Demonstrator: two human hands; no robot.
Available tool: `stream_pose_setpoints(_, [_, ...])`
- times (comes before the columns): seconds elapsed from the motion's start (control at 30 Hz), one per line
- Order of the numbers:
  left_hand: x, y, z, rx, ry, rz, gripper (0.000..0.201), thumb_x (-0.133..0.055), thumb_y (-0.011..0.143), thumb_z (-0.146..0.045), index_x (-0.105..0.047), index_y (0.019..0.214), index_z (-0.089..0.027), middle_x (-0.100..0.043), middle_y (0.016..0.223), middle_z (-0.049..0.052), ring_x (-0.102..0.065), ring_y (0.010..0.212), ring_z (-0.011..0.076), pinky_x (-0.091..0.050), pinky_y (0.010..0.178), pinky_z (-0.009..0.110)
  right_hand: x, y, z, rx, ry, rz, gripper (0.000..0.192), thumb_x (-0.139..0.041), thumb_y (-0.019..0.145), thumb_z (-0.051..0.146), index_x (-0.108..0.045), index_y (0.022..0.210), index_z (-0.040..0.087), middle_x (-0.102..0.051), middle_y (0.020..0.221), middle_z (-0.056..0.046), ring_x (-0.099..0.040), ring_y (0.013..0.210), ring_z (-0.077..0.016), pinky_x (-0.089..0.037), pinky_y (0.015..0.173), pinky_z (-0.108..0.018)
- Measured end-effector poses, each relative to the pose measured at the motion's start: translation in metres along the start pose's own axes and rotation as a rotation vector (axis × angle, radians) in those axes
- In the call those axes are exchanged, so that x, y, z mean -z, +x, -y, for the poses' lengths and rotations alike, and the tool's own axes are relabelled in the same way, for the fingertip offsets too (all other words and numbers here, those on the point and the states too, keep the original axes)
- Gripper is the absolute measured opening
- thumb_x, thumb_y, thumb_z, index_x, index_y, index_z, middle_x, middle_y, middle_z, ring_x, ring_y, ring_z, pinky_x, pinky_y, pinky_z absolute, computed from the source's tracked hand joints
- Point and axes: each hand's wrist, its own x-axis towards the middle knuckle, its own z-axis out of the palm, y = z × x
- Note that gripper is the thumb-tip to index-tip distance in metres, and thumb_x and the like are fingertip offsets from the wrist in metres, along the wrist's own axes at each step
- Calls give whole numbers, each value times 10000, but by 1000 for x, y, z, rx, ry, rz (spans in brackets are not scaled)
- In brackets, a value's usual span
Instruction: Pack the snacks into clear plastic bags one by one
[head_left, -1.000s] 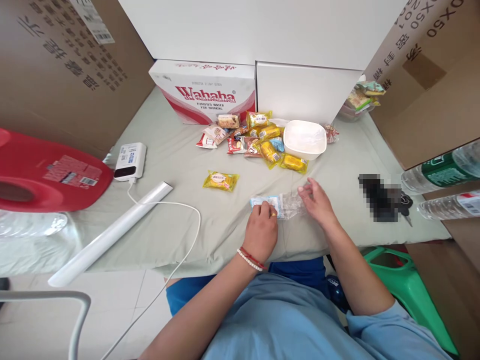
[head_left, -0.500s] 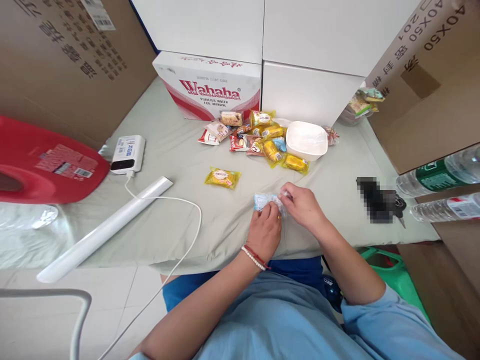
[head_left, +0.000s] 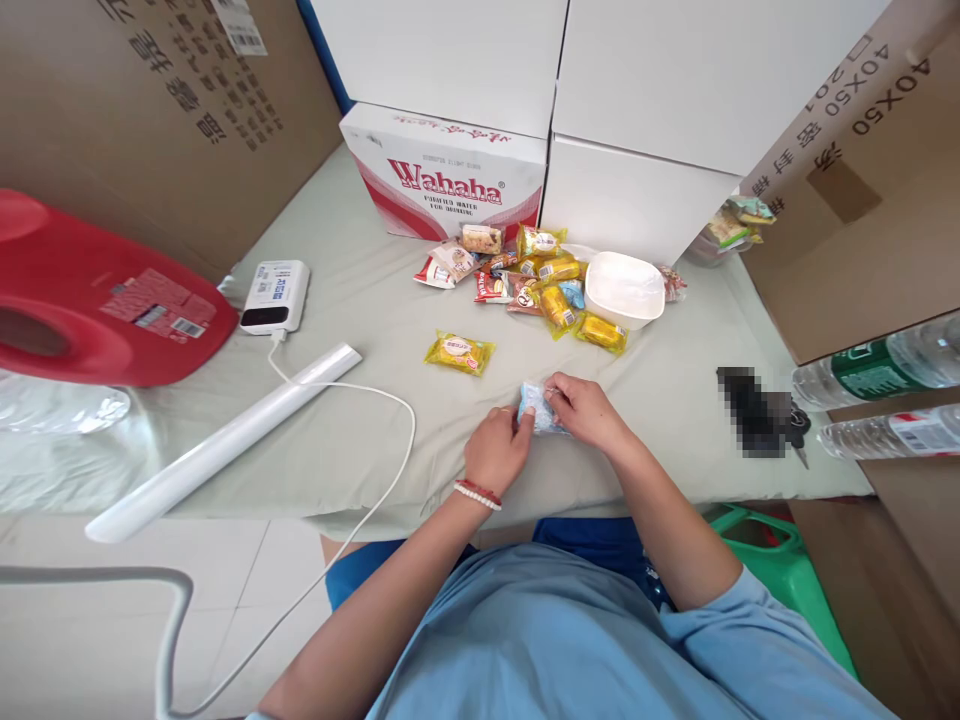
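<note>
On the pale green cloth of the table (head_left: 352, 440), both my hands meet on a small blue and clear snack wrapper (head_left: 534, 404), now bunched up. My left hand (head_left: 496, 450), with a bead bracelet at the wrist, grips its left side. My right hand (head_left: 581, 408) pinches its right side. One yellow snack packet (head_left: 460, 352) lies alone a little beyond my hands. Farther back sits a pile of snack packets (head_left: 525, 275) beside a white plastic bowl (head_left: 624, 289).
A Wahaha carton (head_left: 448, 172) and white boxes stand at the back. To the left lie a red stool (head_left: 90, 300), a power bank (head_left: 273, 296) with a white cable, and a white tube (head_left: 217, 445). Water bottles (head_left: 877, 365) and keys are at right, and cardboard boxes line both sides.
My hands came together: the stretched-out wrapper has been folded or bunched into a small wad between them. The view shifted slightly, so everything sits a bit to the right.
</note>
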Motion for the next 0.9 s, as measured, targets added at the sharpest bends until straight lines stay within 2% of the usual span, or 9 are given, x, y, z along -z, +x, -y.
stream_pose_setpoints(0.1, [-9, 7, -11, -69, 52, 42, 243, -587, 960, -394, -675, 947, -168, -698, 906, 89, -682, 895, 247, -488, 756, 327, -5, -15, 3, -65, 145, -71, 147, -474, 992, 295, -593, 934, 230, -631, 708, 27, -652, 632, -152, -487, 667, -269])
stream_pose_setpoints(0.23, [-17, -12, -26, -372, 159, -292, 200, -607, 956, -336, -663, 1027, -158, -681, 918, 103, -626, 880, 260, -459, 760, 362, -1, -50, 2, -188, 534, -211, 298, -547, 981, 534, -604, 1087, 261, -681, 810, 5, -687, 702, -187, -574, 712, -330])
stream_pose_setpoints(0.33, [-25, -32, -37, -666, 283, -372, 151, -580, 976, -246, -666, 1057, -153, -665, 870, 91, -586, 828, 247, -419, 745, 384, 7, -79, -7, -273, 846, -203, 494, -565, 917, 717, -618, 1091, 257, -720, 970, -39, -706, 835, -217, -600, 739, -356])
stream_pose_setpoints(0.47, [-45, -44, -50, -1031, 258, -148, 146, -565, 962, -150, -664, 1070, -152, -675, 901, 64, -603, 904, 226, -433, 902, 429, 8, -103, -30, -323, 776, -236, 490, -726, 842, 646, -649, 1093, 232, -734, 1022, -37, -684, 949, -219, -564, 861, -355])
stream_pose_setpoints(0.57, [-52, -46, -46, -1171, 160, 50, 141, -586, 957, -171, -669, 1071, -162, -693, 971, 59, -615, 1027, 218, -416, 1046, 434, 18, -107, -51, -334, 716, -305, 471, -769, 821, 586, -677, 1109, 225, -740, 974, -25, -673, 901, -207, -546, 866, -352])
stream_pose_setpoints(0.67, [-35, -44, -17, -1058, 73, 77, 235, -561, 956, -139, -654, 1168, -177, -711, 1107, 75, -605, 1121, 210, -433, 1065, 405, 60, -95, -78, -323, 829, -525, 442, -820, 778, 536, -682, 1072, 236, -738, 987, -16, -675, 831, -181, -562, 772, -324])
stream_pose_setpoints(0.77, [-4, -43, 33, -884, 113, -54, 251, -524, 964, -108, -653, 1166, -181, -719, 1111, 80, -617, 1089, 218, -487, 985, 390, 135, -58, -116, -276, 875, -909, 340, -848, 769, 416, -656, 969, 220, -718, 952, 8, -669, 785, -132, -555, 706, -259])
stream_pose_setpoints(0.83, [14, -43, 68, -811, 168, -111, 246, -533, 971, -125, -653, 1179, -178, -714, 1119, 87, -629, 1075, 218, -498, 973, 379, 187, -20, -143, -397, 857, -1079, 196, -757, 876, 343, -633, 946, 209, -690, 872, 23, -640, 701, -98, -533, 637, -223])
stream_pose_setpoints(0.9, [24, -45, 94, -822, 245, -144, 281, -557, 971, -159, -650, 1237, -174, -711, 1154, 101, -634, 1097, 235, -489, 998, 390, 228, 23, -166, -617, 825, -1123, 70, -638, 973, 269, -627, 975, 199, -667, 830, 27, -615, 654, -79, -534, 620, -211])
